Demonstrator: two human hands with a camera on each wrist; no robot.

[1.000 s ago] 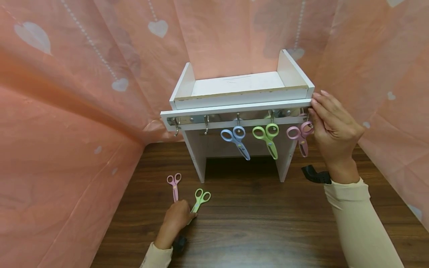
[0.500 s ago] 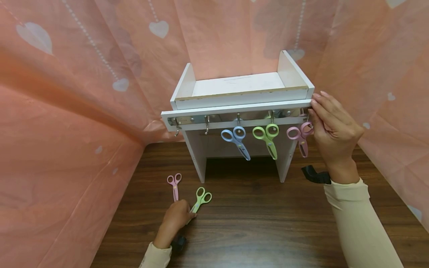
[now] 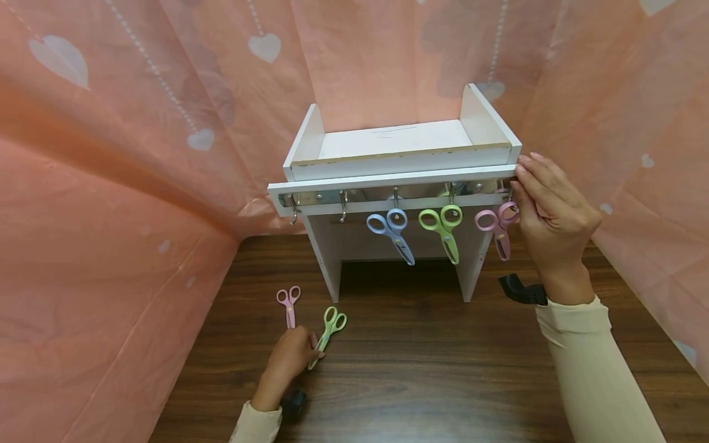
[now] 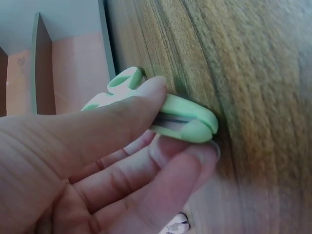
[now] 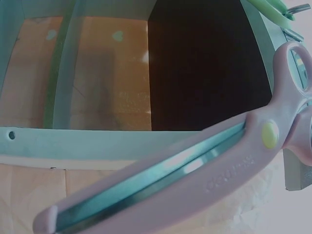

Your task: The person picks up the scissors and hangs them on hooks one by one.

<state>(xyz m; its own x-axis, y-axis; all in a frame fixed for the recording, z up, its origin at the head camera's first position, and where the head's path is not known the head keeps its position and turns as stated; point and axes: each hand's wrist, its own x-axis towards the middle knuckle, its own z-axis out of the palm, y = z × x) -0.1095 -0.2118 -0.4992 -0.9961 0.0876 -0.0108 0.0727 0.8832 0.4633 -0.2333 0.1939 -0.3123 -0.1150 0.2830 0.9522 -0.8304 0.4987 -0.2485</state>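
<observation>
My left hand pinches a pair of green scissors by the covered blades, thumb on top and fingers below, with the handle loops pointing away toward the shelf. Left of them on the wooden surface lies a pair of pink scissors, its tip end hidden by the hand. At the shelf, my right hand grips the right end of the white hook rail. Blue scissors, another green pair and another pink pair hang from its hooks, the pink beside my right thumb.
Two bare metal hooks are at the rail's left end. The white shelf unit stands on the dark wooden surface, against a peach curtain that also closes in both sides.
The left hand has shifted slightly, and the green scissors it pinches have swung a little toward pointing straight away, their loops slightly farther off. The right hand stays at the rail.
</observation>
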